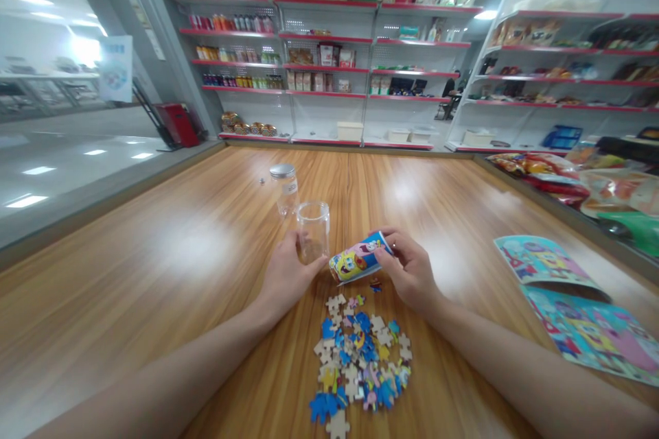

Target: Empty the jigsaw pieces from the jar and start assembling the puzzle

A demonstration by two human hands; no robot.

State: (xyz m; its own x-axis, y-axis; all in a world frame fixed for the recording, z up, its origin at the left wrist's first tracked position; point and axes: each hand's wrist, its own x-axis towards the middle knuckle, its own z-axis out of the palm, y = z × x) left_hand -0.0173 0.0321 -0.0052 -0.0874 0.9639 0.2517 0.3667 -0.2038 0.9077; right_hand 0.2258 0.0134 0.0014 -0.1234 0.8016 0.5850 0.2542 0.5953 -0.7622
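Red-edged white metal shelving (329,110) spans the far wall, with perforated panels behind some of its shelves. In front of me spreads the broad tabletop (154,254), its honey-brown wood grain streaked and glossy with reflected light, framed by a raised border. Crinkled, shiny snack bags (550,178) sit beyond its right edge. On the table to my right are two flat, glossy cartoon sheets (592,329), the upper one bowed along its near edge; I can't tell whether they are joined.

Close to me, between my forearms, lies a loose heap of jigsaw pieces (355,357), knobbed and notched, some showing bare tan backs, others blue, yellow or pink printed faces.

My left hand (285,274) is curled around the lower part of an open jar (314,230), clear, smooth, cylindrical and upright, with a thick rounded rim. My right hand (409,271) grips a printed cartoon can (357,260) by its upper end, a tube with a pale rim, tilted so its lower end points toward the jar. Behind the open jar stands a lidded jar (285,185), transparent, with a silvery disc-shaped cap and a pale label.

Just under the can is one dark, colourful scrap (375,285); left of the lidded jar lies a tiny grey bit (262,181).
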